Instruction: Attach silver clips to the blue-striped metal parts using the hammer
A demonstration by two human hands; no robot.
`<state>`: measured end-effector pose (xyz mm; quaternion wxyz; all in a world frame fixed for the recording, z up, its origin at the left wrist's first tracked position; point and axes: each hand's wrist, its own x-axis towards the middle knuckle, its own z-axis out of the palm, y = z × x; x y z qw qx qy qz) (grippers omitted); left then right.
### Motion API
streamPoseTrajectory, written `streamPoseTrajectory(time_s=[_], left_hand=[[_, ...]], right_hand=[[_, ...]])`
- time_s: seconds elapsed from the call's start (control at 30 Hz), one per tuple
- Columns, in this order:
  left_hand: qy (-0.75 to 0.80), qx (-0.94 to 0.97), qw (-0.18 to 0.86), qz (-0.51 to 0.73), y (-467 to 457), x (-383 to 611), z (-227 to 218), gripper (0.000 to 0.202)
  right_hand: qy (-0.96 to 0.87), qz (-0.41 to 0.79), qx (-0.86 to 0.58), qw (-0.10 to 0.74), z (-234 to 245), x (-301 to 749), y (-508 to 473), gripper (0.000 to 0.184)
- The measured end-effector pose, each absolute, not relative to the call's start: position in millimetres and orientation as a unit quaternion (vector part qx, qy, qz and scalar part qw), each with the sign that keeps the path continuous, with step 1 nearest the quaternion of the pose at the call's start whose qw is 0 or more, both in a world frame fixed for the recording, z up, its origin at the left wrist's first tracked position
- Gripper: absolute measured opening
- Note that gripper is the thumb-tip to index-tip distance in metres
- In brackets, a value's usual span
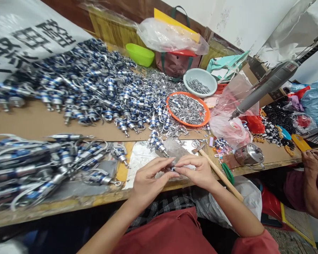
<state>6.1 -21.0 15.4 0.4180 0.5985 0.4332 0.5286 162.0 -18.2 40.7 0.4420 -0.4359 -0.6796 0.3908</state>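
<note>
Both hands meet over the table's front edge, fingertips pinched together. My left hand and my right hand are closed on one small metal part, mostly hidden by the fingers. Just beyond them, a blue and silver metal fitting lies with its narrow end towards my hands, beside a grey metal plate. A hammer with a wooden handle rests right of my right hand. Left of my left hand are two more blue and silver fittings, one of them a loose fitting.
A large heap of fittings covers the back left. An orange basin of flat metal pieces and a pale bowl of pins stand behind. An electric screwdriver hangs at right, above a metal mug. Another person's hands are far right.
</note>
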Motion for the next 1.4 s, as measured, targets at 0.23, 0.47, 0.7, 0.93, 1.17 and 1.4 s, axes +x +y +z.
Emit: streamPoseTrajectory(time_s=[0.23,0.47,0.7,0.93,1.17,1.4], left_hand=[[0.419,0.566,0.463,0.538,-22,4,19,0.014],[0.46,0.493,0.531,0.513,-20,2,20,0.006],[0.481,0.567,0.485,0.461,-16,-2,29,0.004],[0.472,0.59,0.49,0.435,-15,-3,29,0.007],[0.485,0.412,0.636,0.437,-26,3,18,0.047],[0.451,0.404,0.637,0.477,-17,7,11,0.047]], right_hand=[[-0.706,0.385,-0.401,0.44,38,168,-20,0.012],[-0.849,0.093,-0.338,0.396,23,183,-30,0.027],[-0.897,-0.005,-0.263,0.356,21,192,-25,0.026],[-0.871,0.043,-0.319,0.371,19,187,-26,0.028],[-0.773,0.22,-0.422,0.42,29,175,-29,0.012],[-0.785,0.115,-0.544,0.274,23,195,32,0.018]])
